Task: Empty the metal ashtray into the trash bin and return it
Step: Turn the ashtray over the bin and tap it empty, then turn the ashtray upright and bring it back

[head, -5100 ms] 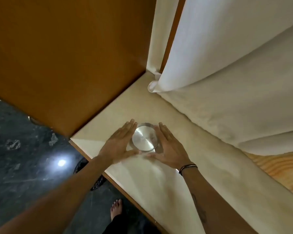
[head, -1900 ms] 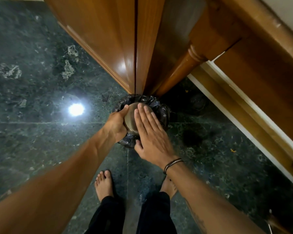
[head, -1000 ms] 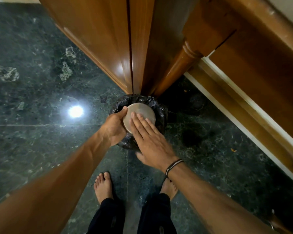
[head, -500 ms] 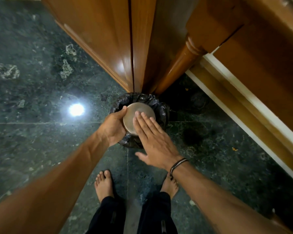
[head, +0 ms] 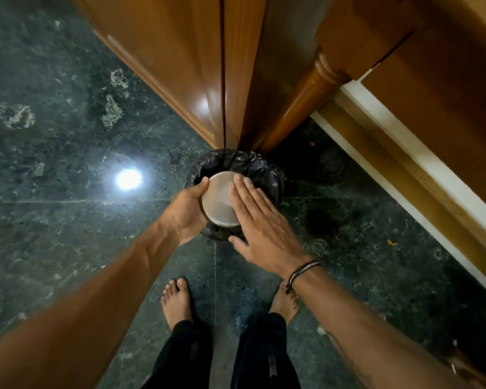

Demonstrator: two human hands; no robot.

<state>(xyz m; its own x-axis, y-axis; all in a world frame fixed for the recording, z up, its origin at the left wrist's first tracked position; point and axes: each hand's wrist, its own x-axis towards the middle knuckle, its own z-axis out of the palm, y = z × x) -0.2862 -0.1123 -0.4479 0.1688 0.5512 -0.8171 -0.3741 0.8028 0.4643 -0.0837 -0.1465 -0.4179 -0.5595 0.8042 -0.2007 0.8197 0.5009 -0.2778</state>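
Note:
The round metal ashtray [head: 218, 197] is turned upside down over the trash bin [head: 253, 167], its flat shiny base facing me. My left hand [head: 184, 213] grips its left rim, thumb on top. Flat and with fingers spread, my right hand [head: 260, 223] rests on the right part of the base. The small bin is lined with a black plastic bag and stands on the floor at the foot of a wooden corner. What is inside the bin is hidden by the ashtray and my hands.
Dark green stone floor [head: 68, 220] with a bright lamp reflection [head: 128, 178]. Wooden panels [head: 180, 66] and a turned wooden leg [head: 306, 102] rise right behind the bin. A wooden frame with a white strip [head: 404, 153] runs along the right. My bare feet [head: 177, 301] stand just below the bin.
The ashtray was carried from the white surface to the bin and turned over. Over the last second my right hand has shifted up and down on its base; the left grip is unchanged.

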